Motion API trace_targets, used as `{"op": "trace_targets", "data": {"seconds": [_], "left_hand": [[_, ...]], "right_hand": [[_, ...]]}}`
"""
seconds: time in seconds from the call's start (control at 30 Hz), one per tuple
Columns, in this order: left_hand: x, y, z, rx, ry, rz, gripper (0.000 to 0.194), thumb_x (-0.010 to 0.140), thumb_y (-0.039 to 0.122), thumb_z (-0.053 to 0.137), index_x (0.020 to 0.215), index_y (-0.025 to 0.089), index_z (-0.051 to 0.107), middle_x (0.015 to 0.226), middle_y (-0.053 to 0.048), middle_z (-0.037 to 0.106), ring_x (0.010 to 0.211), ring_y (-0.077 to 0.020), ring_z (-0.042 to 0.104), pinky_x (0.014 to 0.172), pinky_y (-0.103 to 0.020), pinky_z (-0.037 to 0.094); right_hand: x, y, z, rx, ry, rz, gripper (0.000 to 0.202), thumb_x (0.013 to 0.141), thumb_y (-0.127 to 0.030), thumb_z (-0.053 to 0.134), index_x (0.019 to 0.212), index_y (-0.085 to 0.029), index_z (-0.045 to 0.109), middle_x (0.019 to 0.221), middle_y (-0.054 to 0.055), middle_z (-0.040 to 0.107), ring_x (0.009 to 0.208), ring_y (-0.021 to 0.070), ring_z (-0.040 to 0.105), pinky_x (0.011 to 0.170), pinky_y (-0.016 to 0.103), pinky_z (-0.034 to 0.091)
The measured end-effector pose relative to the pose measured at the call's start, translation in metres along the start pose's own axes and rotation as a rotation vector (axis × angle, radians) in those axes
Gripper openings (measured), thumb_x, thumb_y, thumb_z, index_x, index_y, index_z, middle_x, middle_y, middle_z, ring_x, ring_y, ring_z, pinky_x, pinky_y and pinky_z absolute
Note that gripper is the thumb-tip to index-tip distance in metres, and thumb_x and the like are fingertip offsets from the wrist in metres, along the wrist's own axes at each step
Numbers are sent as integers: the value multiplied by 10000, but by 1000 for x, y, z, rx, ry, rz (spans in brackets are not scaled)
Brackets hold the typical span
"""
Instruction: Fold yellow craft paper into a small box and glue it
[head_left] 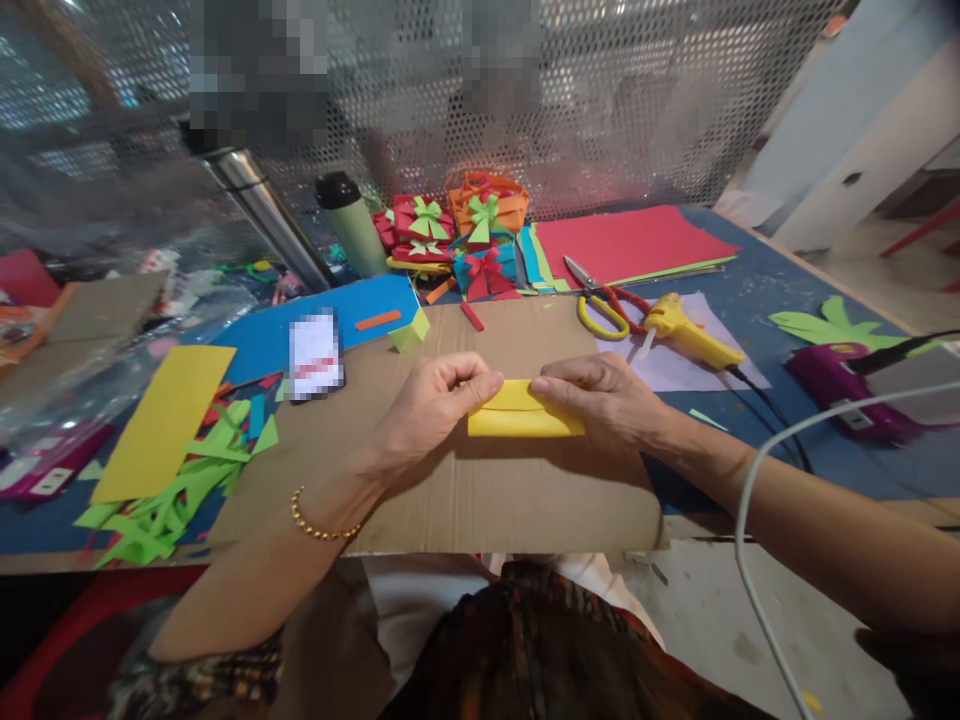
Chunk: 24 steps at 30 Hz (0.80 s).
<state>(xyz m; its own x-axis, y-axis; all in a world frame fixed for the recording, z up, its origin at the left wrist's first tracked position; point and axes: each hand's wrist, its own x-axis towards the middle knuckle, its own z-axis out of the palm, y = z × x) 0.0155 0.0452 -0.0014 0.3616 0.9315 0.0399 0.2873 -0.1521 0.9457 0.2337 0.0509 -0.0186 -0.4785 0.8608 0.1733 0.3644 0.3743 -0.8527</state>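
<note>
Both of my hands pinch a folded piece of yellow craft foam or paper (517,422) just over the brown cardboard sheet (420,500). My left hand (439,400) grips its left top edge between thumb and fingers. On the opposite side, my right hand (600,395) holds the right top edge the same way, thumb on top. The piece has a flap folded down along its upper part. Beyond my right hand lie scissors (604,315) with yellow and red handles and a yellow glue gun (694,335) on a pale purple sheet (727,368).
Small gift-like pieces with bows (480,235) stand at the back beside red sheets (637,245). Green scraps (202,480), a yellow sheet (165,420) and a phone (316,350) are on the left. Two bottles, one green (352,225), stand behind. A white cable (750,480) crosses at right.
</note>
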Motion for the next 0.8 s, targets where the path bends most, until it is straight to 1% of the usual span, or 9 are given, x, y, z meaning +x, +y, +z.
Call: {"op": "trace_targets", "data": {"seconds": [0.1, 0.17, 0.27, 0.37, 0.47, 0.53, 0.67, 0.73, 0.8], "left_hand": [[0, 0, 0, 10, -87, -24, 396, 873, 535, 636, 703, 179, 594, 681, 25, 506, 648, -120, 448, 593, -257, 348], [-1, 1, 1, 24, -123, -45, 381, 885, 526, 618, 741, 174, 642, 700, 16, 542, 658, -124, 471, 598, -255, 364], [-4, 5, 4, 12, -116, -70, 324, 858, 460, 630, 723, 167, 660, 685, 10, 569, 643, -122, 485, 587, -252, 376], [-5, 6, 6, 30, -106, -55, 283, 835, 403, 626, 683, 165, 640, 646, 16, 547, 614, -113, 464, 568, -249, 357], [-4, 4, 7, 75, -87, -2, 288, 848, 387, 613, 664, 167, 619, 637, 24, 519, 614, -108, 440, 574, -251, 340], [-3, 1, 6, 78, -78, -4, 308, 864, 402, 608, 662, 169, 605, 641, 27, 509, 618, -108, 436, 573, -252, 334], [-2, 0, 4, 109, -142, -33, 325, 891, 440, 596, 716, 170, 641, 680, 19, 557, 645, -118, 475, 586, -252, 355], [-2, 2, 4, 123, -176, -28, 310, 890, 434, 599, 750, 168, 673, 693, 17, 581, 654, -118, 489, 597, -250, 367], [-3, 4, 5, 103, -180, -23, 296, 877, 416, 610, 734, 164, 672, 674, 23, 569, 637, -111, 479, 590, -245, 362]], "right_hand": [[0, 0, 0, -21, -8, -24, 657, 905, -763, 483, 558, -209, 419, 540, -45, 357, 517, 85, 360, 486, 260, 245], [-1, -1, 2, -32, -29, -40, 659, 917, -769, 454, 572, -208, 436, 543, -45, 365, 520, 87, 366, 490, 258, 253], [-3, -3, 4, -28, -75, -54, 649, 936, -754, 437, 582, -210, 426, 550, -47, 363, 526, 85, 359, 504, 262, 258], [-2, -3, 5, -1, -106, -58, 646, 936, -747, 448, 574, -215, 389, 555, -49, 345, 531, 84, 343, 514, 268, 258], [-1, 0, 5, 40, -112, -20, 653, 911, -766, 472, 571, -216, 383, 559, -52, 329, 525, 82, 328, 506, 268, 248], [0, 3, 6, 59, -103, 17, 658, 894, -782, 480, 572, -214, 407, 560, -52, 337, 521, 82, 327, 496, 268, 239], [1, 4, 7, 35, -98, 18, 669, 894, -794, 462, 568, -211, 422, 553, -49, 349, 522, 84, 332, 491, 269, 235], [0, 3, 8, 28, -98, -4, 674, 897, -797, 454, 566, -213, 406, 553, -51, 335, 526, 83, 326, 496, 268, 237], [-1, 2, 9, 44, -107, -6, 682, 881, -813, 466, 565, -212, 398, 560, -51, 326, 533, 84, 320, 499, 265, 238]]}}
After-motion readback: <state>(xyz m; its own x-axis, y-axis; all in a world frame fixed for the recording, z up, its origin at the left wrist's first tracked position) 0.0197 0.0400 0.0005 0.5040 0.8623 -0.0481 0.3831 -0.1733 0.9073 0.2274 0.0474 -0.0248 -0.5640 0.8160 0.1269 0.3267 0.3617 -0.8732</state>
